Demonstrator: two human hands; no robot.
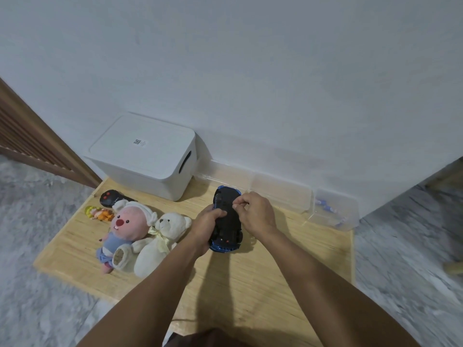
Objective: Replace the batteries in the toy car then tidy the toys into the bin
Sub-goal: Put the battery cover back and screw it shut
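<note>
Black remote [110, 198] lies far left on the wooden counter [288, 259], next to two soft toys. Behind them sits the shut white bin [142, 156]. My left hand [209, 225] grips the upside-down toy car [228, 220]. My right hand [255, 214] pinches something tiny on its belly.
</note>
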